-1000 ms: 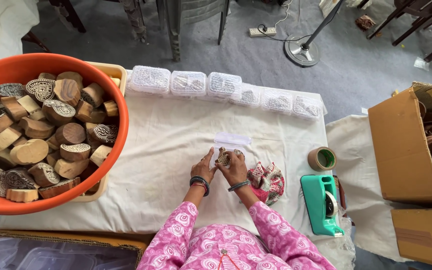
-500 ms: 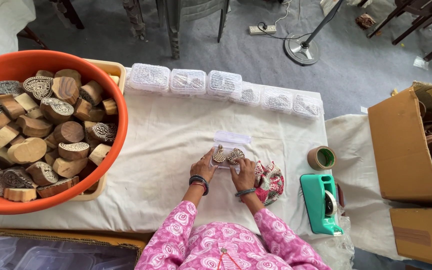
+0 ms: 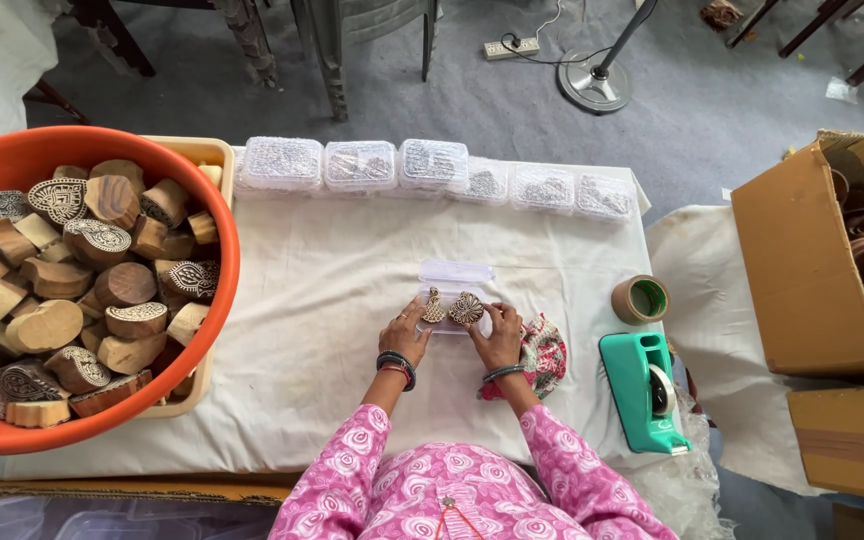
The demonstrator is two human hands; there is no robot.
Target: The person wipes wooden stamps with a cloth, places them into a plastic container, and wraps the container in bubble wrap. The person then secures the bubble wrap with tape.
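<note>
Nearest the camera are the pink patterned sleeves, from which both forearms reach forward over the white-clothed surface [image 3: 312, 330]. The left hand [image 3: 407, 335] has its fingers curled and drawn together, pinching a small teardrop-shaped carved block [image 3: 433, 306]; its long axis runs away from the person, narrow tip pointing to the far side. The right hand [image 3: 500, 335] likewise closes its fingers around a round flower-shaped carved block [image 3: 466, 308], patterned face turned up; being round, it has no clear long axis. The two blocks sit just beside each other, held over a clear plastic box [image 3: 457, 280] that lies on the cloth, its long side running left to right.

Just beside the right wrist lies a bundle of red patterned fabric [image 3: 544, 352]. Right of that stands a teal tape dispenser [image 3: 644, 390], and a roll of brown tape [image 3: 640, 298] lies a little farther off. At the left, an orange tub [image 3: 102, 150] is heaped with wooden printing blocks. Along the far edge of the surface runs a row of closed clear boxes [image 3: 362, 165]. An open cardboard carton [image 3: 802, 270] stands at the right.
</note>
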